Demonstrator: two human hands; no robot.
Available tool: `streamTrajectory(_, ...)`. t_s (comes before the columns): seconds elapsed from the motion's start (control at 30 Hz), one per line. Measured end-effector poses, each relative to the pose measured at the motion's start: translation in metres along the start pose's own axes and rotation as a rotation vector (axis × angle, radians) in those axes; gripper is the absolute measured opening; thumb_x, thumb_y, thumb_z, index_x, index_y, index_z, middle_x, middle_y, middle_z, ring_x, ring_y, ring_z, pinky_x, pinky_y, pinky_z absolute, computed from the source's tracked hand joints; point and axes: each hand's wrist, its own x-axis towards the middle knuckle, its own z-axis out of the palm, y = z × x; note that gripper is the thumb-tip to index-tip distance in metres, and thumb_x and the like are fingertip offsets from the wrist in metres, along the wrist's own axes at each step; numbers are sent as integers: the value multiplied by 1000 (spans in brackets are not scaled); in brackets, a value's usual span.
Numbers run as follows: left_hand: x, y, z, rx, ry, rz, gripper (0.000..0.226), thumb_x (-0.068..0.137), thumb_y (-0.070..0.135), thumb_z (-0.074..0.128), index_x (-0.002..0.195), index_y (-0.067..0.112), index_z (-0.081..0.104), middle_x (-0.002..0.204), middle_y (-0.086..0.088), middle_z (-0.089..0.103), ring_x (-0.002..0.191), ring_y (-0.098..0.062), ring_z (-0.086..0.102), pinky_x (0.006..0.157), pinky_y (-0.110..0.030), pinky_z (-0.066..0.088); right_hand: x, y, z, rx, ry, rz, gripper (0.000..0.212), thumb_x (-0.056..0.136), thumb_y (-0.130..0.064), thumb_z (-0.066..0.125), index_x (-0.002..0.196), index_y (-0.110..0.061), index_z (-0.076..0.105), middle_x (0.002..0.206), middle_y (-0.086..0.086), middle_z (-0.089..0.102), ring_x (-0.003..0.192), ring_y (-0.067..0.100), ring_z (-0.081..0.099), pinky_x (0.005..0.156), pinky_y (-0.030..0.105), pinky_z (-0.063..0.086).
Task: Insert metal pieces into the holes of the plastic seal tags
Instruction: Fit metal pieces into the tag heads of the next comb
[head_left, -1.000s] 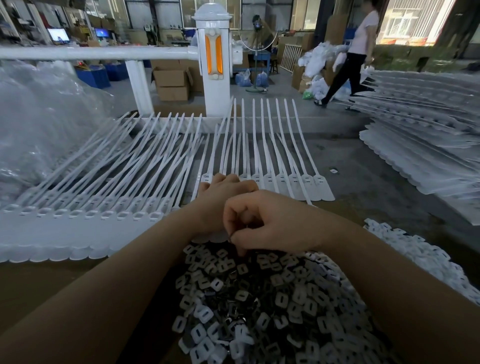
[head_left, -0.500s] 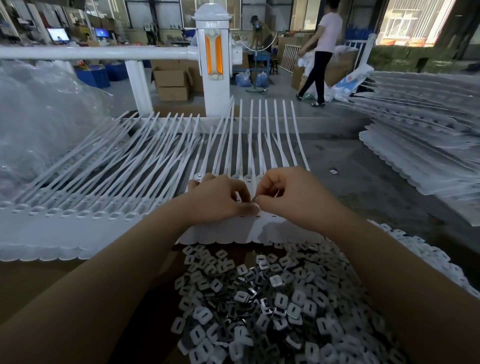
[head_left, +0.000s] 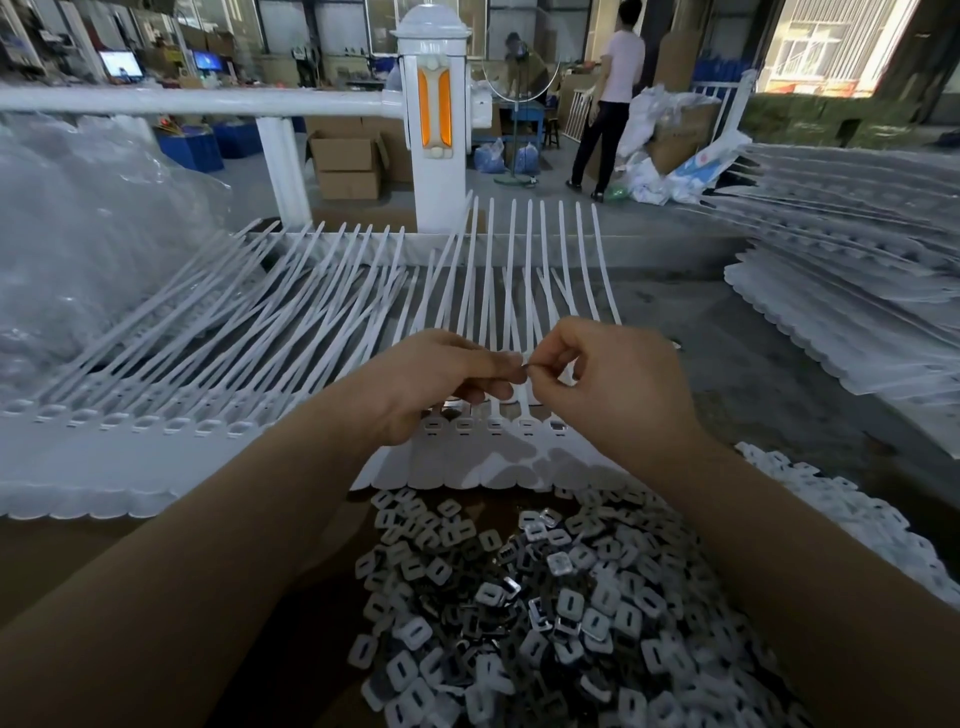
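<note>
I can barely make out the small dark metal piece (head_left: 525, 368) pinched where my two hands meet; it is tiny and mostly covered by fingertips, so its shape is lost to me. My left hand (head_left: 441, 382) has its fingers curled, thumb and forefinger nipping that piece from the left, while my right hand (head_left: 605, 382) pinches it from the right with the other fingers folded. Both hands are held above the strip of white plastic seal tags (head_left: 493, 441) lying on the brown desk (head_left: 62, 551), and they hide the tag heads directly beneath them; only a few slotted heads show just below my knuckles. The long white tails fan away toward the white railing post with the orange reflector (head_left: 435, 114). Nearer to me, under my forearms, lies the loose heap of silvery square metal pieces (head_left: 545, 613), cut off by the lower edge. To the left a clear plastic bag (head_left: 88, 218) blurs whatever it holds.
</note>
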Motion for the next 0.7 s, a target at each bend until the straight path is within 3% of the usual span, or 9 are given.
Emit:
streamTrajectory(0.13,1,-1,-1,5,23,15,8,85,26,73,85,19,76,73,8,73,64,-1,58,47,-8,40,0,0,2,31,-69,5,6,84,-33,69,79,-36,67,71,-22,64,58,-9,54,56,18,44)
streamTrajectory(0.27,0,-1,-2,-8,28,9,5,85,22,74,86,17,75,74,6,74,61,1,59,50,-10,43,5,2,0,265,-146,162,10,83,-30,71,77,-37,69,75,-19,70,63,-5,63,60,24,53)
streamTrajectory(0.47,-1,0,0,69,53,28,15,79,36,76,82,21,77,76,6,74,74,-7,59,68,-24,38,7,5,-9,498,-214,385,8,89,-23,68,83,-28,70,73,-9,72,58,-4,61,44,7,41)
streamTrajectory(0.7,0,0,3,133,52,107,13,83,35,74,83,22,77,76,7,73,82,-9,60,75,-27,42,8,4,-12,492,-323,414,5,86,-30,71,86,-25,73,75,-7,70,51,-5,55,45,9,40)
